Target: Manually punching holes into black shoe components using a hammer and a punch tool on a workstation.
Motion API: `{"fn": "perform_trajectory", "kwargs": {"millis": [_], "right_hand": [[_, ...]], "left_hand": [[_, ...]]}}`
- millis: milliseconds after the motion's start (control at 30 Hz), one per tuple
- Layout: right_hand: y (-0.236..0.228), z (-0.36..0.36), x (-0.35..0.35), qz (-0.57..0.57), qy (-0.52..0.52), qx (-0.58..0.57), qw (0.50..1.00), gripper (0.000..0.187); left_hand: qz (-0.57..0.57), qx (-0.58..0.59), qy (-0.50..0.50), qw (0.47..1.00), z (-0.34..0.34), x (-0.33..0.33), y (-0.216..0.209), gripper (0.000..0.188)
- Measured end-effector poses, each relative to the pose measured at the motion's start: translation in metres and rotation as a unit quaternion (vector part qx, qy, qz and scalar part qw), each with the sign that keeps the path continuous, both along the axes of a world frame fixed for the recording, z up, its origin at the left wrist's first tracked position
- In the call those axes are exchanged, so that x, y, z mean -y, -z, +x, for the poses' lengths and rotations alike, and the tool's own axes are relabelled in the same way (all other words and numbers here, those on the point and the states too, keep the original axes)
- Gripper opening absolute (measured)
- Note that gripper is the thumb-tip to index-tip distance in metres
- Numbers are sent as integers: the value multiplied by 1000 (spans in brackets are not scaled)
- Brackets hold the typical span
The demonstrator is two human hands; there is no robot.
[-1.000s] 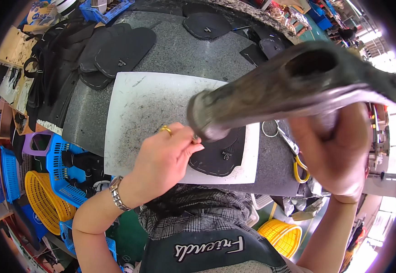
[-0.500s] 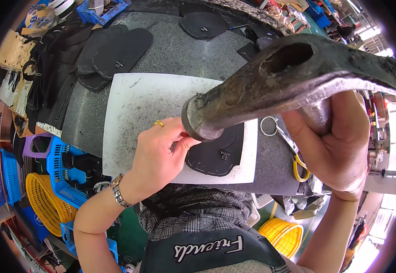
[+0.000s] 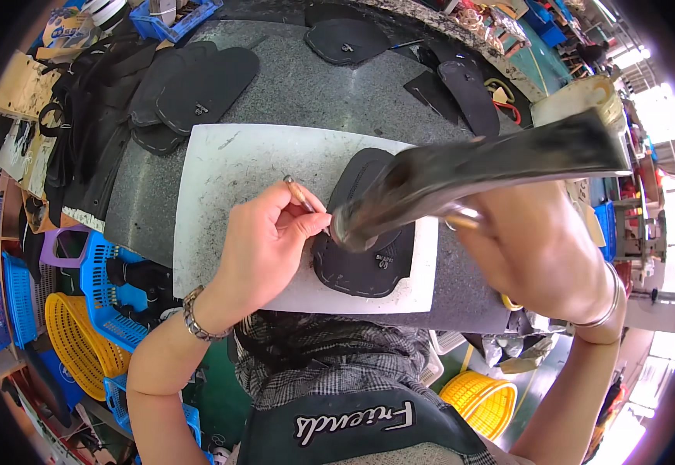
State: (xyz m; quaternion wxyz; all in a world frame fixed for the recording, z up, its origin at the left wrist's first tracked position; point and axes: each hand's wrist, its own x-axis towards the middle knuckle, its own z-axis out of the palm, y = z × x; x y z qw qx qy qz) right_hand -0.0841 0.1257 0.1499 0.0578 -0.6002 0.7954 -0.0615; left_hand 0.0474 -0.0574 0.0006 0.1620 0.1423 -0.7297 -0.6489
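My left hand (image 3: 264,244) pinches a slim metal punch (image 3: 300,197) between thumb and fingers, its rounded top showing above them. The punch leans over a black sole-shaped piece (image 3: 357,271) with pale marks along its edge; its lower tip is hidden. That piece lies on a white board (image 3: 221,194). My right hand (image 3: 543,248) is closed on a hammer, with the dark hammer head (image 3: 438,182) blurred by motion. The hammer's round face hangs over the black piece, just right of my left fingertips; whether it touches anything I cannot tell.
Black cut pieces (image 3: 210,89) lie stacked at the back left of the grey table (image 3: 314,97). More black pieces (image 3: 345,40) lie at the back and right. A yellow scissors handle (image 3: 510,303) shows under my right wrist. Blue (image 3: 117,310) and yellow (image 3: 82,345) baskets stand left.
The hammer has swung down and away from close in front of the view, uncovering more of the black piece. My right hand now covers most of the scissors. The punch's top has come into sight.
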Motion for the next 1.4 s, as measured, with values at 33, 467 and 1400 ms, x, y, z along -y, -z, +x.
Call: {"fn": "perform_trajectory", "kwargs": {"millis": [33,467,1400], "right_hand": [[-2,0,-2,-45,24,7,999,34],[-7,1,11,-230,74,17,970,32],[4,-9,0,-159,36,39,986,15]], "left_hand": [[-16,4,-6,1000,-1,-1,-2,11],[-229,-61,22,971,4,-6,-1,11],[41,29,-23,998,-4,-1,1,7]]}}
